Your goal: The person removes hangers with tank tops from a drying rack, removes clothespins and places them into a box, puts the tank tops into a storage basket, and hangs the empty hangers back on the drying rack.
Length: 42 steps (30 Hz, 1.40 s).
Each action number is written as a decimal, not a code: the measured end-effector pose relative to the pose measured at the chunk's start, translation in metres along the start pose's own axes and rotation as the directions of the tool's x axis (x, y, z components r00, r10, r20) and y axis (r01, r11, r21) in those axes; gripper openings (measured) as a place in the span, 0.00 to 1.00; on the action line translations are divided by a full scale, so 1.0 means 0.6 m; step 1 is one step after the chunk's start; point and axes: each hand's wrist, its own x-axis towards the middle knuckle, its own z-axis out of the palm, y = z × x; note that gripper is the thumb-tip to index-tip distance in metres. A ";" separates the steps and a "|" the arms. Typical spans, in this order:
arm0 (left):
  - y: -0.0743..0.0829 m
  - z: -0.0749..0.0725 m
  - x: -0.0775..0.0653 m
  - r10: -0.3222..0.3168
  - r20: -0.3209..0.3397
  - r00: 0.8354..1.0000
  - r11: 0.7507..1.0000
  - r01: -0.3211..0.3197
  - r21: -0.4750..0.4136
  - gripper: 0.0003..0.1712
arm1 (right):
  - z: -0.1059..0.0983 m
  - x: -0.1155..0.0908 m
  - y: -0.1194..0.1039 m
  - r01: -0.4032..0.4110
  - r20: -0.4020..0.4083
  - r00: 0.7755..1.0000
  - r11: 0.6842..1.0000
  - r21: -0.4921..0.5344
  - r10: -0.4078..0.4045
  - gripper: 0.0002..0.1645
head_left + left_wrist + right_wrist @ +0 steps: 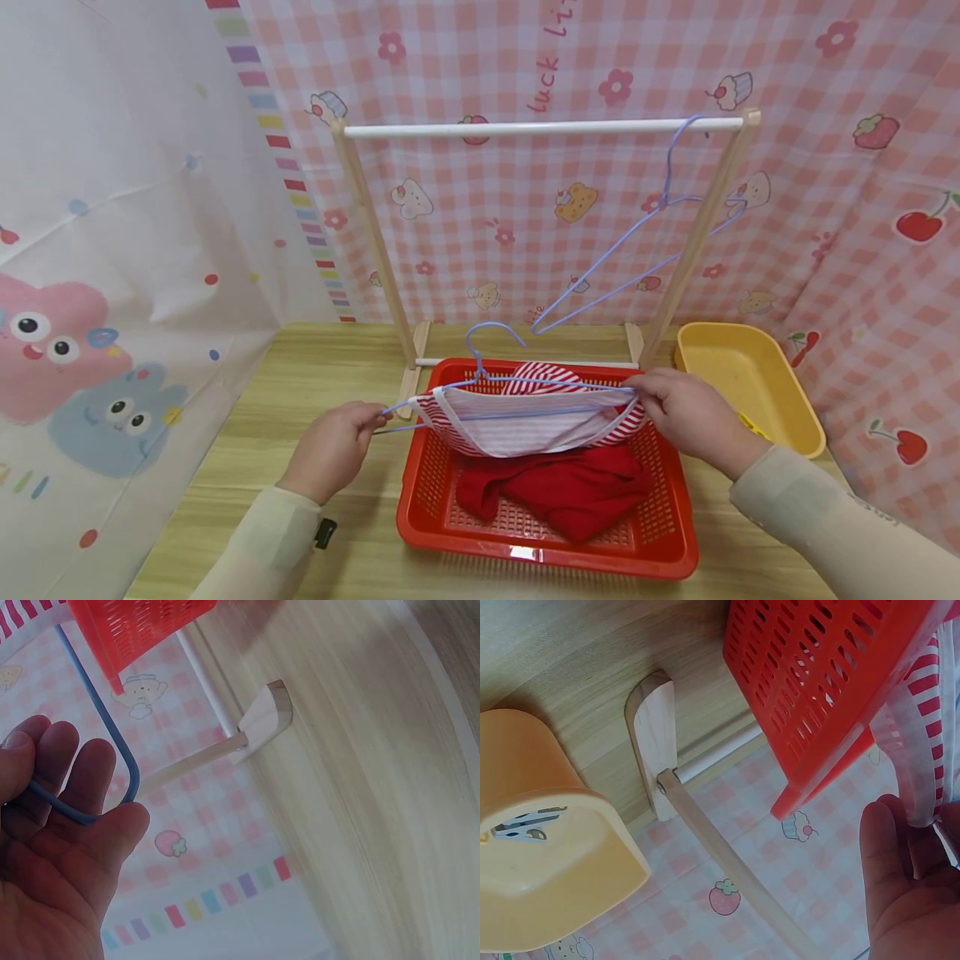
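Observation:
A blue clothes hanger (480,372) lies level over the basket, its hook pointing up. My left hand (330,450) pinches its left end; in the left wrist view the bent wire of that end runs across the fingers (96,776). A red-and-white striped garment (502,433) with white edging drapes along the hanger, the left end of the wire sticking out past it. At the right end, my right hand (693,417) pinches the garment's edge by the hanger. Beneath lies a red cloth (577,492) inside the red perforated basket (615,565).
Behind the basket stands a wooden rack (378,250) with a white rod (525,129). A second blue hanger (670,167) hangs bare near the rod's right end. To the right is a yellow tray (742,375) holding metal clips (529,823). Patterned sheets cover the walls.

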 end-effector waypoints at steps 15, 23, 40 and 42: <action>0.000 0.001 0.001 -0.009 0.016 1.000 1.000 0.009 0.002 0.10 | 0.001 -0.001 0.003 -0.015 0.026 1.000 1.000 -0.005 0.015 0.12; 0.001 0.002 0.001 0.006 0.011 1.000 1.000 -0.006 0.004 0.10 | 0.001 -0.003 0.003 -0.014 0.032 0.999 1.000 -0.009 0.015 0.12; 0.007 0.002 0.002 0.000 0.022 1.000 1.000 0.000 0.005 0.10 | 0.001 -0.004 0.003 -0.047 0.075 0.996 0.999 -0.015 0.048 0.14; 0.008 0.001 0.002 -0.003 0.025 1.000 1.000 0.003 0.000 0.10 | 0.001 -0.004 0.003 -0.050 0.074 0.996 0.999 -0.015 0.051 0.15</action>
